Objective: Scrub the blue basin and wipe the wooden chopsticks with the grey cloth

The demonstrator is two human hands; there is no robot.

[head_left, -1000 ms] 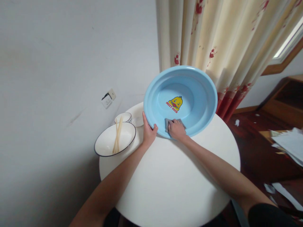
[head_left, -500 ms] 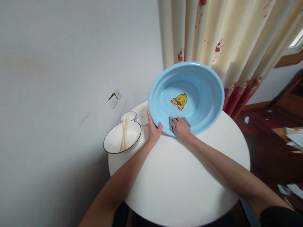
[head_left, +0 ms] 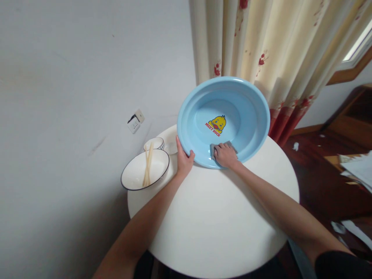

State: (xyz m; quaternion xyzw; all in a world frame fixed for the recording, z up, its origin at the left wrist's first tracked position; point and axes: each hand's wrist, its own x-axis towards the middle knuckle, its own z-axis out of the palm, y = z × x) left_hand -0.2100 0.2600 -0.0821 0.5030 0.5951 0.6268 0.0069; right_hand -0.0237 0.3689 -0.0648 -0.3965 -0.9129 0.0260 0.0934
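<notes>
A light blue plastic basin (head_left: 252, 116) with a yellow duck print stands tilted towards me on a round white table (head_left: 221, 224). My left hand (head_left: 184, 159) grips its lower left rim, thumb on the near side and fingers along the outside. Inside the basin, my right hand (head_left: 226, 155) is closed on a grey cloth (head_left: 213, 150), pressed against the lower inner wall. Part of the cloth is hidden under the fingers.
Left of the basin are a large white bowl (head_left: 133, 174) with chopsticks (head_left: 148, 164) in it, a smaller bowl (head_left: 154, 143) and a white plate (head_left: 170, 137). A wall (head_left: 72, 116) borders the left; a curtain (head_left: 238, 38) hangs behind. Papers (head_left: 359, 170) lie at right.
The right hand and cloth have slid a little to the right along the basin's lower inside. The left hand keeps its hold on the rim. The whole view has shifted slightly.
</notes>
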